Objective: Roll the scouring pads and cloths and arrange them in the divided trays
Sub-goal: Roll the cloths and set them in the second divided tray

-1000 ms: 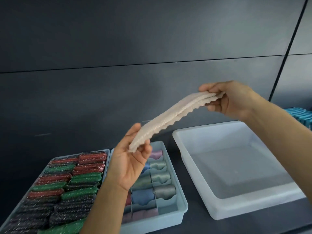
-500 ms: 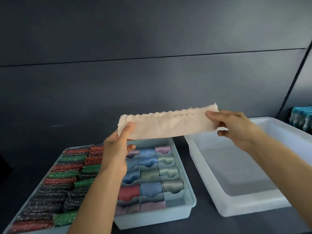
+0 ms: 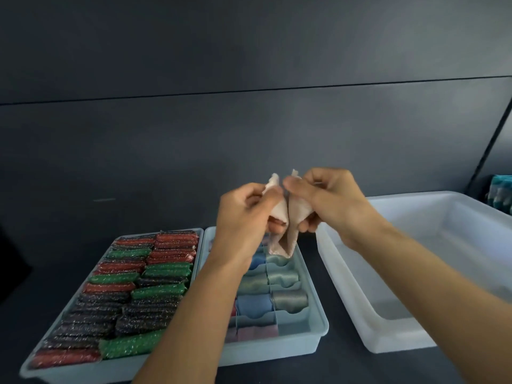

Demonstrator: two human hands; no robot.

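view: head, only view
change: half a second ago the cloth was stretched out as a long flat strip between hands held well apart; now the hands have come together and the strip is doubled over, both ends up and the fold hanging down.
left hand: thumb and curled fingers pinch one end of the cloth; that end pokes up above the thumb.
right hand: thumb and curled fingers pinch the other end; thumb tips of the two hands nearly touch.
cloth position: in the air, held by both hands, its fold just above the far end of the cloth tray.
cloth tray: pale blue, divided; rolled cloths in blue, grey, green and pink fill most cells; middle of the desk.
pad tray: touching the cloth tray's left side; packed with rolled scouring pads in red, green and black, glittery.
bin: white, translucent, toward the desk's right edge, apart from the cloth tray.
desk: dark, matt.
room: dark grey panelled wall behind the desk; teal stack at the far right, too cropped to identify.
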